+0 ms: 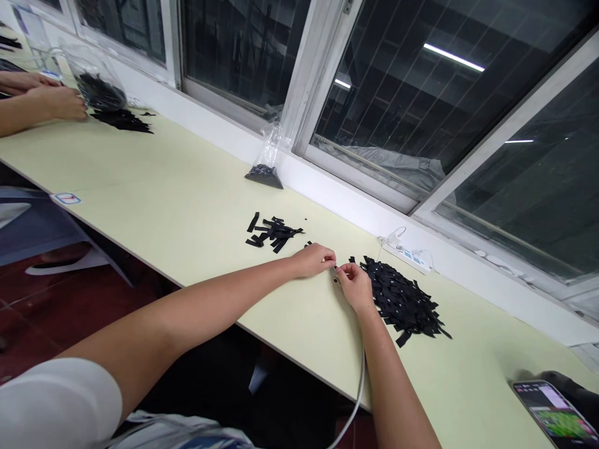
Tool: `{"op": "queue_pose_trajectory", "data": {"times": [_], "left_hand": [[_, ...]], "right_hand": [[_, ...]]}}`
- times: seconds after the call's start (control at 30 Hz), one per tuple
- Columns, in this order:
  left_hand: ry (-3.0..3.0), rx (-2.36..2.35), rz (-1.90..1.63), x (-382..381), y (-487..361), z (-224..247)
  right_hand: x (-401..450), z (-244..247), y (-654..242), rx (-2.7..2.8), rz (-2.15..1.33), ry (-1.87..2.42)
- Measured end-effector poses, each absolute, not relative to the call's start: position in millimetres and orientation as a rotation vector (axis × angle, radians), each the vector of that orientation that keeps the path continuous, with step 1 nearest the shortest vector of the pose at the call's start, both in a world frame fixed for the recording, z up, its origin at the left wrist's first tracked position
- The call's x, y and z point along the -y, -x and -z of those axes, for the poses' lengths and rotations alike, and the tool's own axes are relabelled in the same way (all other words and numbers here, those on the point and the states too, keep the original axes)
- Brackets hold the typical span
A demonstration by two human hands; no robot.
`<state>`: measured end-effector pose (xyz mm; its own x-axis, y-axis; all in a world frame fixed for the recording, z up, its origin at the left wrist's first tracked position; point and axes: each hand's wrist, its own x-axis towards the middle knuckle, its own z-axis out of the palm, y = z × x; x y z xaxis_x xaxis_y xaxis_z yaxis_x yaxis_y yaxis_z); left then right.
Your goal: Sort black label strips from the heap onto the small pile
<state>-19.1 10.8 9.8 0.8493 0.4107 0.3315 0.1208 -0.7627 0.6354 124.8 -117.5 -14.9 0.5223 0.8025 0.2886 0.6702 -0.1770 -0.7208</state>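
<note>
Hands close together over the table [187, 174], fingertips nearly meeting. Right hand [356, 287]: thumb and index pinching a small black piece [336, 268]. Left hand [314, 260]: fingers curled in at the same piece; can't tell if it's gripping too.

Table is pale yellow-green. Big pile [405, 302] just right of the right hand, partly behind it: short, flat, dark black strips, heaped at all angles, small pale spots on some, a few strays at the near and right edges. Small pile [276, 234] on the far left side of the left hand: same kind of black strips, looser, lying flat and overlapping, odd ones apart on its left.

Clear bag [266, 169] farther off by the window wall, upright, small black bits in the bottom.

Held piece: only a dark tip shows in the gap between the hands, rest covered by fingers. Smallest: black dot [335, 280] on the table, just on the near side of the fingertips.
</note>
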Motion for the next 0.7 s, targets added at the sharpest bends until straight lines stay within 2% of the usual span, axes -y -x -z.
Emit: {"op": "queue_pose_trajectory", "data": {"times": [0.17,0.4,0.7], "left_hand": [[-2.379,-0.348,-0.685,-12.4,16.9,-10.4],[-2.220,-0.458,-0.725,-10.1,17.1,-11.9],[-2.195,-0.311,-0.686,-7.4,18.9,-11.8]], "right_hand": [[114.7,20.1,-131.0,1.129,-0.280,1.757],[111.4,24.4,-139.8,1.029,-0.213,1.666],[112.2,19.3,-137.5,0.952,-0.283,1.577]]}}
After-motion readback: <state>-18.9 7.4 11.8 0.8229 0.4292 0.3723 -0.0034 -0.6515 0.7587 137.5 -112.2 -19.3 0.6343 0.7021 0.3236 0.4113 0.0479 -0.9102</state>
